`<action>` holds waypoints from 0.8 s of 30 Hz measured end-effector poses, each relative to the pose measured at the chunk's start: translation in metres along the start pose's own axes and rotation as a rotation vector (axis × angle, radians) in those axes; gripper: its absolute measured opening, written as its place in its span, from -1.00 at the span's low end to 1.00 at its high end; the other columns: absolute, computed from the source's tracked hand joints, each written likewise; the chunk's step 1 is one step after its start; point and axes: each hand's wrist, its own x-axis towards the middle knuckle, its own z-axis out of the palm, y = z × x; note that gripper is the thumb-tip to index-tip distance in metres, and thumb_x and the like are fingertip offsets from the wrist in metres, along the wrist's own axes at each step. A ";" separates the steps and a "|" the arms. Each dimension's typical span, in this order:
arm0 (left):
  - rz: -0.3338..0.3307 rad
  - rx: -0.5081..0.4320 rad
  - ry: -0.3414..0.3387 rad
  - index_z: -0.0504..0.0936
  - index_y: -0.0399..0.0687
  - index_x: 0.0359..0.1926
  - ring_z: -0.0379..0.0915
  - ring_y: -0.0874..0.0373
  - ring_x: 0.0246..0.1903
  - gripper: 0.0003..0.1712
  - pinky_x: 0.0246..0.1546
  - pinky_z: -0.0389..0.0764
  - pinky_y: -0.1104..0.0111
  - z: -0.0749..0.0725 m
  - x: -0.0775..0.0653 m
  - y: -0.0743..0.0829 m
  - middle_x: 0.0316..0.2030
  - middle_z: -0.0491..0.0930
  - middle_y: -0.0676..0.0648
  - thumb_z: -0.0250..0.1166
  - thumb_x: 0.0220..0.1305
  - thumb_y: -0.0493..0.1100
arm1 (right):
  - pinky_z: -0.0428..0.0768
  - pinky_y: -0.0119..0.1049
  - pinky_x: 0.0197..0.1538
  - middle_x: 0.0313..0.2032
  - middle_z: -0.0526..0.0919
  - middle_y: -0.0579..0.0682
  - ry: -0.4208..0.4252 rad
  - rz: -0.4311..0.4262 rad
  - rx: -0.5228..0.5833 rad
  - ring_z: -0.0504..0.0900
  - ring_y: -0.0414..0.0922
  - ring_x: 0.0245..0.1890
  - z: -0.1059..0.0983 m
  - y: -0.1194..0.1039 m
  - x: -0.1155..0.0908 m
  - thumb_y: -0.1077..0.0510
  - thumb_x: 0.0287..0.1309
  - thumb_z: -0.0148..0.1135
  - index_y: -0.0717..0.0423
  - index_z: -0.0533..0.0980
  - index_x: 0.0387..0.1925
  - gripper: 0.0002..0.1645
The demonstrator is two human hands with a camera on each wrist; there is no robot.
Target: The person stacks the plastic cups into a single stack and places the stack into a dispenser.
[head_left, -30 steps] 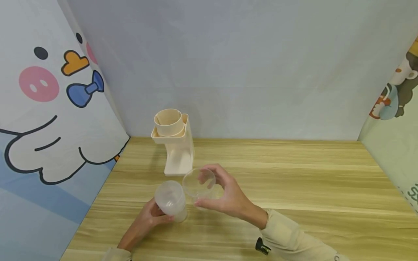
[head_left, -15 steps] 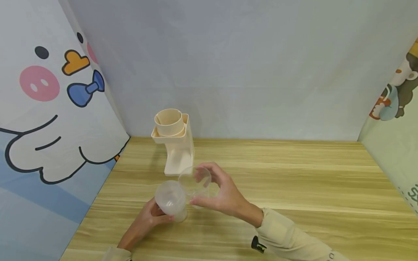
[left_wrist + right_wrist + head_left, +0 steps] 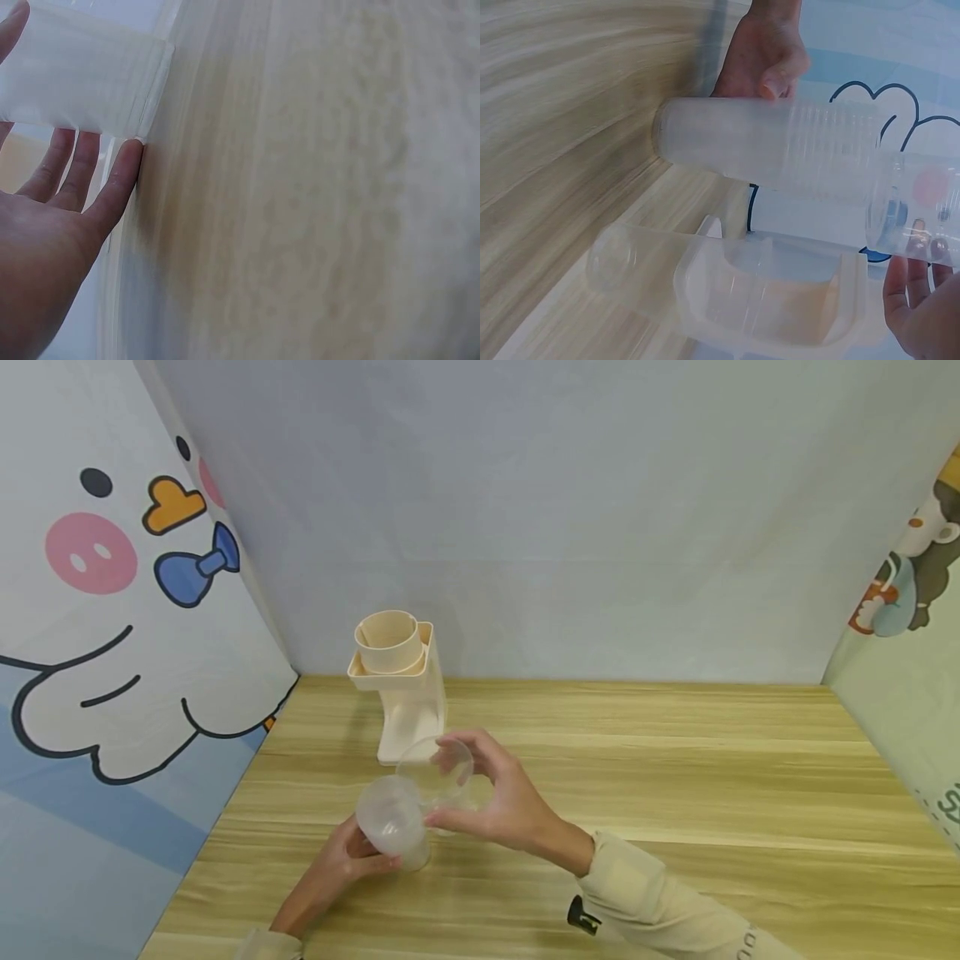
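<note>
My left hand (image 3: pixel 341 860) grips a stack of frosted plastic cups (image 3: pixel 393 822) near its lower part. The stack stands on the table, leaning slightly. In the left wrist view the fingers and thumb of that hand (image 3: pixel 60 225) lie on opposite sides of the stack (image 3: pixel 82 82). My right hand (image 3: pixel 510 802) holds a clear plastic cup (image 3: pixel 431 772) between thumb and fingers, its rim overlapping the top of the stack in the head view. In the right wrist view the ribbed rims of the stack (image 3: pixel 810 146) show beside clear plastic near the fingers (image 3: pixel 919 281).
Behind the cups stands a cream-coloured stand (image 3: pixel 408 727) with a round holder (image 3: pixel 388 643) on top. A grey-white backdrop (image 3: pixel 555 527) rises at the table's (image 3: pixel 675 760) far edge. A cartoon-printed sheet (image 3: pixel 142 635) borders the left side. A small black object (image 3: pixel 583 914) is by the right sleeve.
My right hand has moved left and slightly away from me with the clear cup, bringing it over the stack's right side in the head view. The left hand and stack stay put.
</note>
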 end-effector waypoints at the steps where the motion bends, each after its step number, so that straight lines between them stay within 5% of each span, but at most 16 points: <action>1: 0.003 -0.003 -0.003 0.19 -0.25 0.31 0.50 0.09 0.01 -0.19 -0.07 0.55 0.24 0.000 0.000 0.000 0.13 0.39 -0.29 0.38 0.08 -0.33 | 0.54 -0.18 -0.04 -0.10 0.59 0.04 -0.001 0.005 -0.001 0.54 -0.04 -0.12 0.000 -0.001 0.001 0.24 -0.31 0.60 0.17 0.34 0.11 -0.13; 24: 0.008 0.009 -0.004 0.20 -0.30 0.28 0.50 0.09 0.00 -0.23 -0.07 0.55 0.26 -0.001 0.001 -0.002 0.12 0.40 -0.30 0.38 0.08 -0.33 | 0.53 -0.12 -0.03 -0.10 0.58 0.08 -0.015 -0.001 0.010 0.54 -0.07 -0.07 0.009 -0.004 0.015 0.26 -0.31 0.59 0.07 0.33 0.11 -0.13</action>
